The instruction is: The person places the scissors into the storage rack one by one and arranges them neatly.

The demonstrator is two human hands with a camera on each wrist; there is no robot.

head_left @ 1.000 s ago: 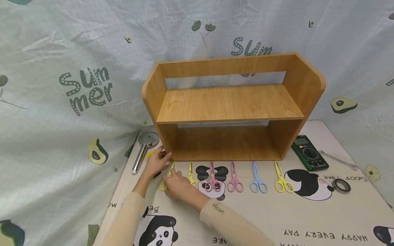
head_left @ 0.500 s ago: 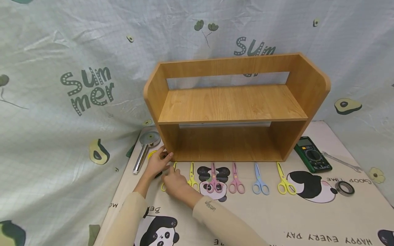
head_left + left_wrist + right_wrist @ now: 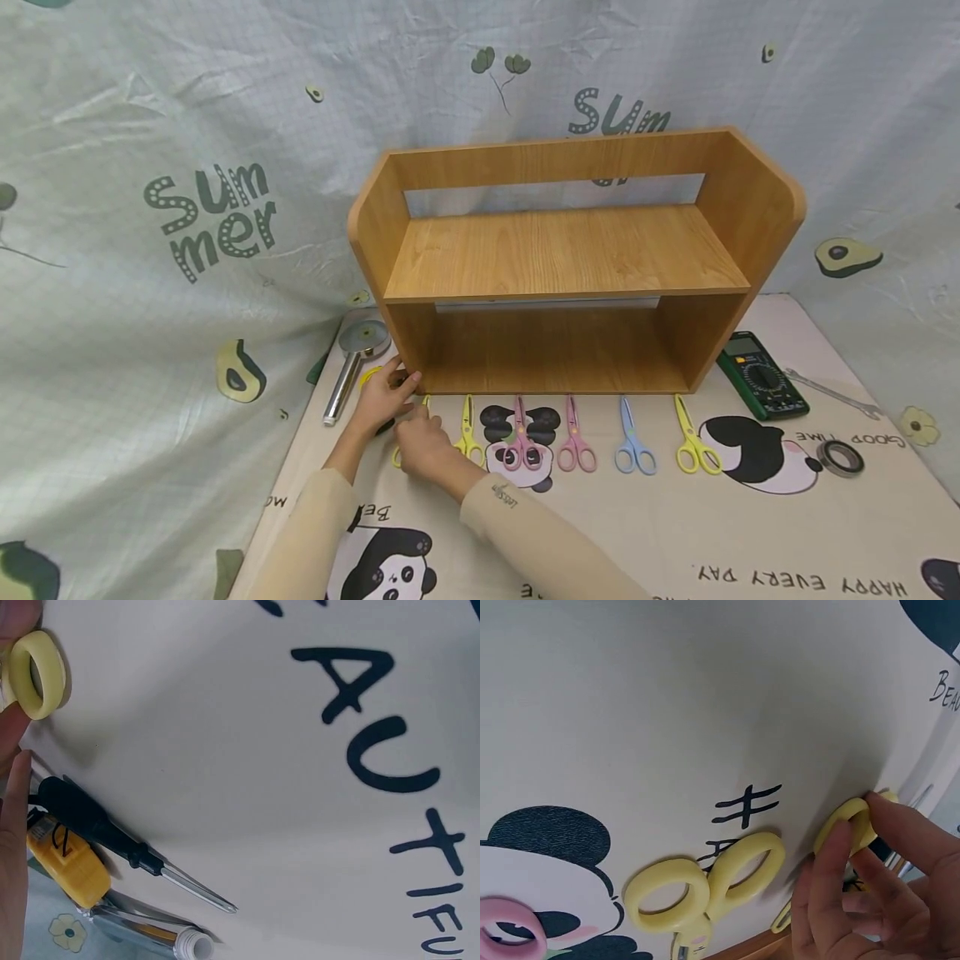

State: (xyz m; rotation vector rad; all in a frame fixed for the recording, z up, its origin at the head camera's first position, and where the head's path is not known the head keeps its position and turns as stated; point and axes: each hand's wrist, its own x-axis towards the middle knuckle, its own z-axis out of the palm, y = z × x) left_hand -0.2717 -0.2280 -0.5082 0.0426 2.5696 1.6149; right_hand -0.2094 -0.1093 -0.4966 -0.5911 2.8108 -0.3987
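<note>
My right hand (image 3: 427, 446) pinches a handle loop of the leftmost yellow scissors (image 3: 826, 831), whose blades are largely hidden in the head view. My left hand (image 3: 382, 404) touches the lower left front corner of a wooden shelf (image 3: 555, 354), thumb at the corner and fingers along its side. In the left wrist view only parts of fingers show at the left edge. A row of further scissors lies before the shelf: yellow (image 3: 468, 433), pink (image 3: 519, 437), another pink pair (image 3: 573, 437), blue (image 3: 630, 437) and yellow (image 3: 690, 437).
Left of the shelf lie a shower head (image 3: 365, 337), a black-handled screwdriver (image 3: 86, 821) and a yellow block-like thing (image 3: 79, 874) with a black cord. To its right are a green multimeter (image 3: 761, 375), a wrench (image 3: 832, 393) and a tape roll (image 3: 840, 458).
My right hand has turned and drawn slightly, its forearm shifting left, still at the leftmost yellow scissors. The left hand stays at the shelf corner. The head view has shifted a little.
</note>
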